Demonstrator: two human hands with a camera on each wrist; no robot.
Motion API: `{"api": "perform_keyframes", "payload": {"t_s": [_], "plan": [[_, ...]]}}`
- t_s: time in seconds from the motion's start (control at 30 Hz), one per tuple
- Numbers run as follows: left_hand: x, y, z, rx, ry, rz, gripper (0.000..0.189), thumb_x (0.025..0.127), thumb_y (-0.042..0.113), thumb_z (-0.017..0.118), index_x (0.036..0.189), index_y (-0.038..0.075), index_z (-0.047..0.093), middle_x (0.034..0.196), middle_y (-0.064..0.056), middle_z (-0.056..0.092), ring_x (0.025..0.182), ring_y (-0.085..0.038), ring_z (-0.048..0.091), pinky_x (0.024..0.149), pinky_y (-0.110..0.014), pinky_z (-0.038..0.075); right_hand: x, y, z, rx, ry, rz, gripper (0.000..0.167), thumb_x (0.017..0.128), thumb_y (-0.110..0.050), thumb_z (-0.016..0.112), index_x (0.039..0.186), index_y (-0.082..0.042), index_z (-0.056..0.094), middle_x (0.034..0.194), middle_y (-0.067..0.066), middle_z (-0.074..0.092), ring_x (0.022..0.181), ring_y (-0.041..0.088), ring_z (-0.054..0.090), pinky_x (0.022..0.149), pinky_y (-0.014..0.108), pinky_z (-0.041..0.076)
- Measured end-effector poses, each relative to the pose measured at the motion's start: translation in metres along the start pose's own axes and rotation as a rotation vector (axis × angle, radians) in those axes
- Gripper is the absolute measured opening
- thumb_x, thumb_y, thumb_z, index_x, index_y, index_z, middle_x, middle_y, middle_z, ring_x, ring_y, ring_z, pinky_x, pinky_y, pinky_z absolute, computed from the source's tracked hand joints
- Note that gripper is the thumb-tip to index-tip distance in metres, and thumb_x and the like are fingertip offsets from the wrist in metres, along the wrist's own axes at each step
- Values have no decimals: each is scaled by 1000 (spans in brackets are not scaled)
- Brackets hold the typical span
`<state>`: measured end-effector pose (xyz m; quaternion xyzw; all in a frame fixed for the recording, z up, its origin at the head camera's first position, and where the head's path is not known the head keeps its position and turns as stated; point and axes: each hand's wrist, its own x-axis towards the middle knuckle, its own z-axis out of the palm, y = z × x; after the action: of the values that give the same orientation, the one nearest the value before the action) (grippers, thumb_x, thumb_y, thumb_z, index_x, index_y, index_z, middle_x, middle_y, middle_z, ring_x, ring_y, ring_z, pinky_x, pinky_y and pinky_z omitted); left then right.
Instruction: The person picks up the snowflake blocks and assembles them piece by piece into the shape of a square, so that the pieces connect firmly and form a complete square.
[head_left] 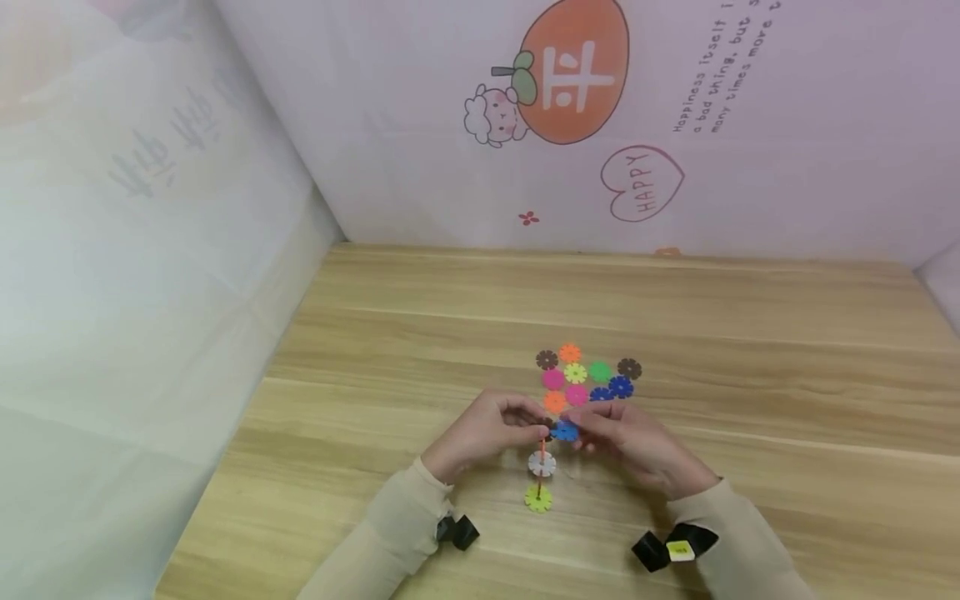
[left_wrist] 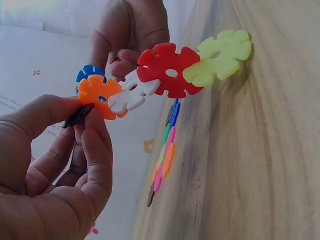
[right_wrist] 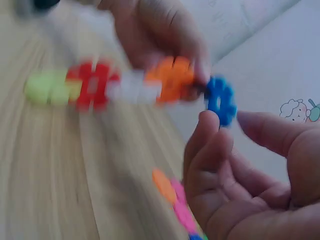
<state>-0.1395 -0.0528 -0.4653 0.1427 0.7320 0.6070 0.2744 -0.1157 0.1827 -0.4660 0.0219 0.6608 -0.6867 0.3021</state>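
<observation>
My left hand [head_left: 480,429] pinches a dark brown notched snowflake disc [left_wrist: 77,116] between thumb and fingers. Joined in a row with it are an orange disc [left_wrist: 91,91], a white disc [head_left: 542,464], a red disc [left_wrist: 155,75] and a yellow-green disc [head_left: 537,500] at the end nearest the body. Opposite, my right hand [head_left: 641,442] holds a blue snowflake disc [right_wrist: 220,100] by its edge, thumb against fingertips. The blue disc is right at the brown one's edge; I cannot tell whether their slots are engaged.
Just beyond the hands, several loose discs lie flat on the wooden table [head_left: 390,333], among them a pink disc [head_left: 553,379], a green disc [head_left: 600,371] and a dark blue disc [head_left: 621,387]. A printed cloth [head_left: 420,183] hangs along the table's far edge.
</observation>
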Motion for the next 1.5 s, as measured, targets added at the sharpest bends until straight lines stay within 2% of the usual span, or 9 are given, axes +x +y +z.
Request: {"api": "perform_keyframes", "payload": {"t_s": [0.13, 0.23, 0.33, 0.47, 0.57, 0.8, 1.0, 1.13, 1.5], "plan": [[-1, -1, -3, -3, 12, -8, 16, 86, 5, 75, 101, 0, 72, 96, -9, 73, 80, -10, 67, 75, -24, 57, -3, -2, -8, -251, 191, -49, 49, 96, -40, 63, 128, -2, 61, 116, 6, 68, 103, 17, 61, 85, 27, 52], [-2, -1, -5, -1, 5, -13, 15, 87, 5, 74, 101, 1, 73, 98, -9, 74, 81, -10, 67, 76, -24, 57, -6, -1, -17, -403, 337, -87, 52, 96, -42, 63, 134, -7, 58, 127, 11, 64, 112, 22, 59, 86, 27, 51], [-3, 0, -7, 17, 3, -22, 14, 87, 7, 75, 101, 3, 73, 98, -7, 74, 81, -10, 68, 76, -24, 57, -7, 1, -28, -565, 460, -180, 48, 98, -35, 62, 134, -4, 57, 125, 16, 65, 112, 28, 61, 86, 31, 53], [-3, 0, -8, 24, 2, -22, 14, 87, 8, 74, 100, 4, 73, 98, -6, 74, 82, -10, 67, 76, -23, 57, -6, 3, -41, -743, 594, -265, 41, 97, -21, 63, 131, 1, 57, 119, 22, 66, 107, 35, 64, 89, 45, 55], [-4, -1, -8, 20, 0, -14, 13, 87, 7, 74, 100, 2, 73, 97, -7, 74, 81, -10, 67, 77, -23, 56, -3, 3, -46, -789, 611, -265, 41, 95, -14, 64, 130, 5, 56, 118, 26, 65, 105, 38, 64, 90, 51, 54], [-5, -1, -10, 16, -2, -8, 13, 88, 6, 73, 100, 2, 72, 98, -8, 74, 82, -10, 66, 77, -23, 56, 5, 2, -49, -919, 596, -246, 43, 93, -14, 65, 129, 8, 55, 112, 27, 67, 99, 39, 66, 84, 51, 55], [-6, -1, -12, 25, -9, 9, 13, 88, 5, 73, 100, 2, 72, 98, -8, 74, 82, -10, 67, 77, -22, 56, 15, -5, -55, -1024, 550, -287, 44, 94, -7, 63, 132, 11, 51, 118, 31, 64, 106, 45, 63, 91, 57, 51], [-6, -2, -11, 28, -11, 7, 12, 88, 5, 73, 100, 3, 72, 99, -7, 74, 83, -10, 66, 77, -22, 56, 20, -7, -59, -1049, 501, -290, 42, 93, -3, 64, 131, 11, 53, 120, 31, 64, 109, 46, 62, 94, 58, 49], [-7, 2, -11, 36, -10, -15, 13, 88, 8, 74, 100, 4, 72, 98, -5, 73, 84, -11, 66, 78, -23, 56, 21, -9, -63, -1040, 498, -283, 36, 86, -2, 72, 119, 7, 64, 112, 27, 67, 102, 41, 65, 90, 56, 51]]}}
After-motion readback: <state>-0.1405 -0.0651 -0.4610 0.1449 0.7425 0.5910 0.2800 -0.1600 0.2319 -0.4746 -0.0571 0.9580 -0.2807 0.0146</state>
